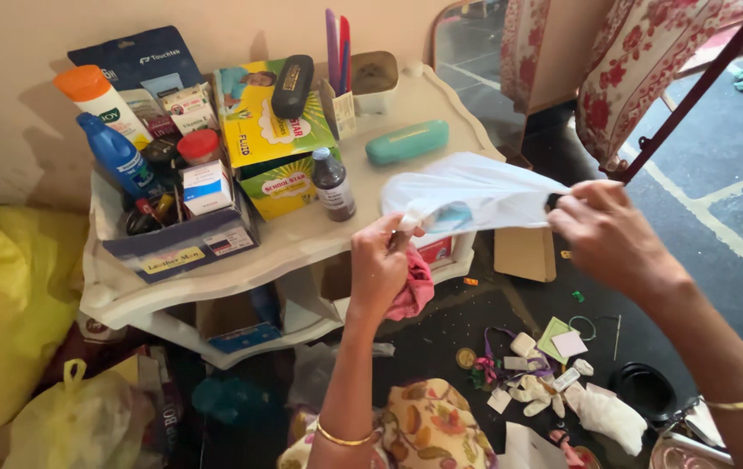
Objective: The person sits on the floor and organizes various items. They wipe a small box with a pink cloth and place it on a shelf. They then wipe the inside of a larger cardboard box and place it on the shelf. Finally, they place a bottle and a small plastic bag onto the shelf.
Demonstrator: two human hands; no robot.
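A thin white plastic bag (pixel 467 195) is stretched between my two hands above the floor, in front of a small white side table (pixel 302 239). My left hand (pixel 378 260) pinches the bag's left end and also holds a pink cloth (pixel 413 291) bunched against its palm. My right hand (pixel 601 230) grips the bag's right end. Something bluish shows faintly through the bag near my left hand.
On the table are a teal glasses case (pixel 406 142), a brown bottle (pixel 333 184), a yellow box (pixel 272 143) and a carton of toiletries (pixel 176 243). Scraps and small items litter the dark floor (pixel 545 365). Yellow bags (pixel 16 295) sit left.
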